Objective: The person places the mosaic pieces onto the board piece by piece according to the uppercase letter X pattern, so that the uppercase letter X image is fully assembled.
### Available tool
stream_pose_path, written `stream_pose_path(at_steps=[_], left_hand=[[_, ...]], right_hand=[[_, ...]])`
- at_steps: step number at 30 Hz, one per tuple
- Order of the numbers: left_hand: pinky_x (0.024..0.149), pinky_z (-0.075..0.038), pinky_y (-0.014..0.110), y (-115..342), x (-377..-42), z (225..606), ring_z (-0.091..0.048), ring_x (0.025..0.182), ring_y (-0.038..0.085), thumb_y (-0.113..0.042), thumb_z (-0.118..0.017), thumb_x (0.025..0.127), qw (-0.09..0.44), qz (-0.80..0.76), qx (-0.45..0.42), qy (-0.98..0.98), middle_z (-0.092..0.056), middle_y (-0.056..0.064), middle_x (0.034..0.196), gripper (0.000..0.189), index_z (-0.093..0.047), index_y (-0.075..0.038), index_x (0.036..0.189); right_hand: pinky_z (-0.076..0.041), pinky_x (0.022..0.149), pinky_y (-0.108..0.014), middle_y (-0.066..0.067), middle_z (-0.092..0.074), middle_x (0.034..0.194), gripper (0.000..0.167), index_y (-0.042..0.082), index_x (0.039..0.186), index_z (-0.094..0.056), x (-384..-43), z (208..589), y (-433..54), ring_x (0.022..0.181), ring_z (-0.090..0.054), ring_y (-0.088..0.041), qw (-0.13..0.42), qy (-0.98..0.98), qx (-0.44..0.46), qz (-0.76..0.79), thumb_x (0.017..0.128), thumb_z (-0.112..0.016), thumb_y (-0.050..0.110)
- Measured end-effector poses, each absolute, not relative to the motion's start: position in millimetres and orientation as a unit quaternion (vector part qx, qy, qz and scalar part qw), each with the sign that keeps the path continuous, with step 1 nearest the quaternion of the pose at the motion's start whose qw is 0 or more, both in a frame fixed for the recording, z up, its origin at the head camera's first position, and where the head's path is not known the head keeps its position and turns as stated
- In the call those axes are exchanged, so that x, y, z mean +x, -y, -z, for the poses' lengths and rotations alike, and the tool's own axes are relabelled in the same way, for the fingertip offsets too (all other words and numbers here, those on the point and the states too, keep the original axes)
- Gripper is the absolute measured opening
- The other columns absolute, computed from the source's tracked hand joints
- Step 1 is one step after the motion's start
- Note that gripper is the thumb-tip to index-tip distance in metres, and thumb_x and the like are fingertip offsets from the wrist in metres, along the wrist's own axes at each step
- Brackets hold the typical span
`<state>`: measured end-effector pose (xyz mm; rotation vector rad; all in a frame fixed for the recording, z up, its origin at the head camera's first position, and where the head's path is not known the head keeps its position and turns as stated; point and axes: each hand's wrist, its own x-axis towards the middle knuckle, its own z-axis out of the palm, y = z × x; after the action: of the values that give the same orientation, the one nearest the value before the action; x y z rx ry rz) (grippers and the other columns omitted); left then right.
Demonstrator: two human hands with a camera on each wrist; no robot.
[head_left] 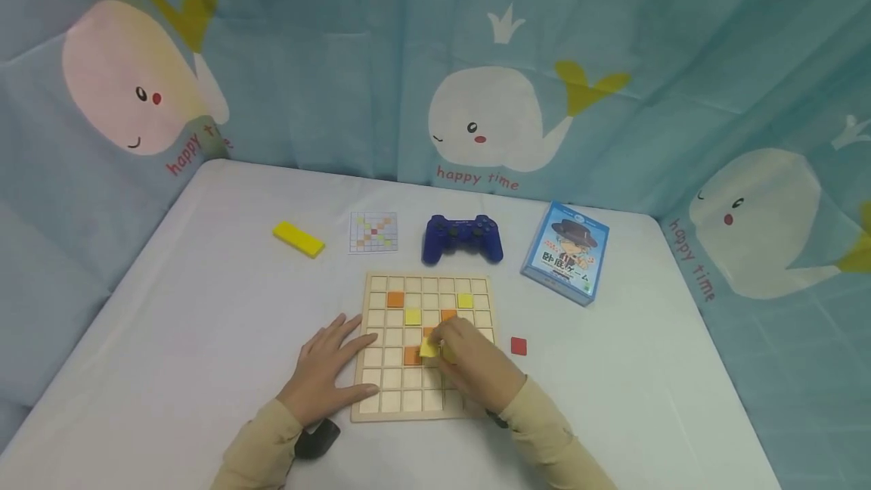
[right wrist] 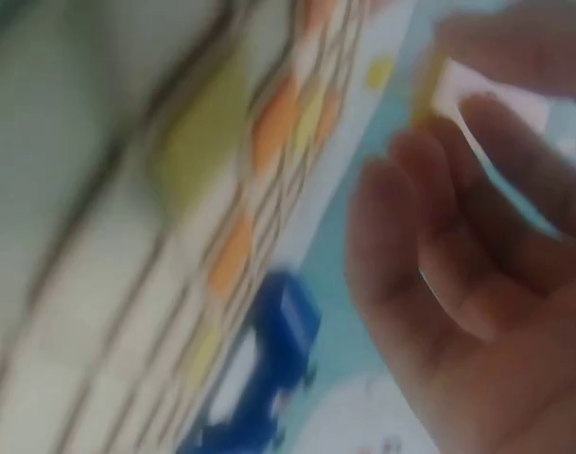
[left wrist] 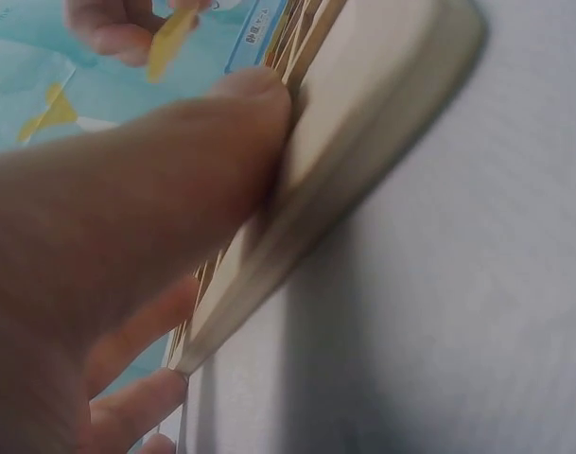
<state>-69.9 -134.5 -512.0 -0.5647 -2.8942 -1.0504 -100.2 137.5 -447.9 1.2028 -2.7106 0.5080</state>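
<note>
A wooden grid board point(head_left: 381, 402) lies on the white table with several orange and yellow square tiles set in its cells, among them an orange tile point(head_left: 395, 299) and a yellow tile point(head_left: 465, 301). My right hand point(head_left: 476, 361) is above the middle of the board and pinches a yellow tile point(head_left: 429, 348) between thumb and fingers; the same tile point(left wrist: 171, 43) shows edge-on in the left wrist view. Fingers spread, my left hand point(head_left: 327, 369) rests along the board's left edge. Its thumb point(left wrist: 212, 132) touches the frame. The right hand hides some cells below it.
Right of the board lies a red tile point(head_left: 519, 346). Behind it are a yellow block point(head_left: 299, 239), a card with a coloured grid pattern point(head_left: 373, 233), a blue game controller point(head_left: 462, 238) and a blue box point(head_left: 566, 253). A whale-print curtain point(head_left: 327, 82) hangs around the table.
</note>
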Motion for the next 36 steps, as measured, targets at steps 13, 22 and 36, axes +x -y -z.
stream_pose_path(at_steps=[13, 22, 36], left_hand=[[0.111, -0.016, 0.060, 130, -74, 510, -0.020, 0.143, 0.035, -0.053, -0.075, 0.074, -0.006, 0.334, -0.181, 0.925, -0.032, 0.007, 0.155, 0.075, -0.052, -0.018, 0.137], [0.111, -0.016, 0.060, 133, -74, 506, -0.020, 0.144, 0.035, -0.053, -0.075, 0.074, -0.012, 0.332, -0.176, 0.927, -0.032, 0.007, 0.155, 0.077, -0.052, -0.017, 0.138], [0.111, -0.016, 0.060, 134, -69, 510, -0.022, 0.142, 0.036, -0.051, -0.077, 0.072, 0.002, 0.338, -0.170, 0.926, -0.035, 0.009, 0.153, 0.076, -0.054, -0.016, 0.136]], right_hand=[[-0.050, 0.086, -0.016, 0.004, -0.061, 0.100, 0.018, 0.013, 0.104, -0.064, -86, 461, -98, 0.093, -0.059, -0.008, -0.001, 0.890, 0.441, -0.117, 0.086, -0.069, 0.015], [-0.050, 0.083, -0.013, 0.007, -0.059, 0.099, 0.016, 0.015, 0.102, -0.066, -88, 465, -90, 0.090, -0.058, -0.005, -0.011, 0.894, 0.436, -0.102, 0.087, -0.070, 0.018], [-0.051, 0.074, -0.013, 0.006, -0.060, 0.093, 0.013, 0.014, 0.099, -0.067, -86, 458, -87, 0.081, -0.059, -0.005, 0.006, 0.890, 0.447, -0.087, 0.087, -0.067, 0.017]])
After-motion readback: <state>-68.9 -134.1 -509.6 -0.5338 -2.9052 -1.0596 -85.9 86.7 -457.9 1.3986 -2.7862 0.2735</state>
